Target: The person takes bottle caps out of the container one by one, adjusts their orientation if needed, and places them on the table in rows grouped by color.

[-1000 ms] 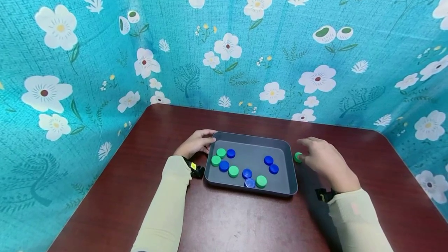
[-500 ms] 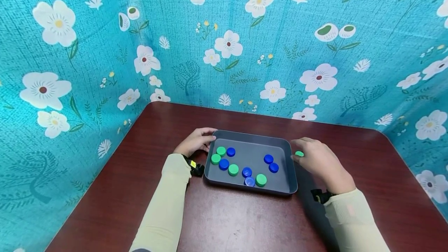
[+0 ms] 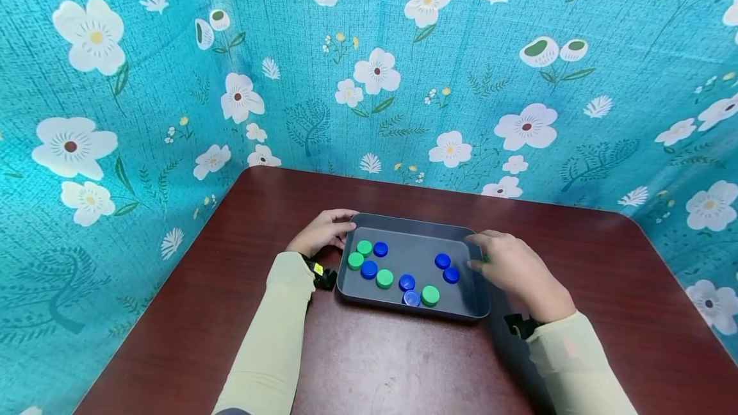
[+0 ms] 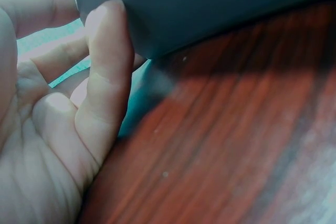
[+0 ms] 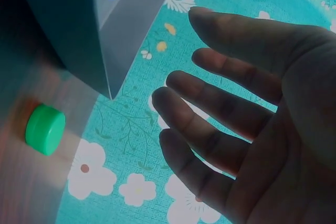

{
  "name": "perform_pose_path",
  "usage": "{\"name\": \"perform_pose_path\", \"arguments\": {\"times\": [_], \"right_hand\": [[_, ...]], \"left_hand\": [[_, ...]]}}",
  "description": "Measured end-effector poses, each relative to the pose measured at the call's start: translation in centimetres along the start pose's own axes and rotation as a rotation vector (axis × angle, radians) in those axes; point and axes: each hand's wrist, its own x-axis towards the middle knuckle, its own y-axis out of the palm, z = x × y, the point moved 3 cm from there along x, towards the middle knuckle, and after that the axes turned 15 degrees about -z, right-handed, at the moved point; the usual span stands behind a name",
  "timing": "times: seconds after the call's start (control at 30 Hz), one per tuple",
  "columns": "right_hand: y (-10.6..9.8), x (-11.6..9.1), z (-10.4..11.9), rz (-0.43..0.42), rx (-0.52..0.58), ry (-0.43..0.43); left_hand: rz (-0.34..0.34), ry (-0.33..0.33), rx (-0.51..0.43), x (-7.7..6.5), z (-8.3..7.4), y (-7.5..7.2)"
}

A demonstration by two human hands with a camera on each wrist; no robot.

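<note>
A dark grey rectangular tray (image 3: 412,252) holds several green bottle caps (image 3: 384,278) and several blue bottle caps (image 3: 369,269). My left hand (image 3: 323,232) grips the tray's far left corner; in the left wrist view the thumb (image 4: 107,66) lies along its outer wall, with other fingers behind the corner. Over the tray's right rim, my right hand (image 3: 516,268) hovers with spread, slightly bent fingers and nothing in them. One green bottle cap (image 5: 46,129) lies outside the tray on its right side; the right hand almost hides it in the head view.
The tray stands on a reddish-brown wooden table (image 3: 392,364). A turquoise curtain (image 3: 369,114) with white flowers hangs behind the table and along its sides.
My right hand has moved left, from beside the loose green bottle cap to over the tray's right rim. My left hand stays at its corner, and the caps in the tray have not moved.
</note>
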Motion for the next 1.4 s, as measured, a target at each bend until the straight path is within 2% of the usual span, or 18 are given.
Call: {"name": "perform_pose_path", "arguments": {"times": [0.43,0.63,0.97,1.4], "right_hand": [[1.0,-0.2,2.1,0.017,-0.023,-0.050],[1.5,-0.5,2.9,0.052,-0.007,-0.070],[1.9,-0.7,4.5,0.061,0.009,-0.165],[3.7,-1.2,6.1,0.108,0.028,-0.250]], "left_hand": [[0.006,-0.001,-0.016,-0.1,-0.1,0.0],[0.003,-0.003,-0.014,0.0,0.0,0.0],[0.001,-0.003,-0.013,0.0,-0.1,0.0],[0.002,-0.008,-0.010,-0.1,-0.2,0.0]]}}
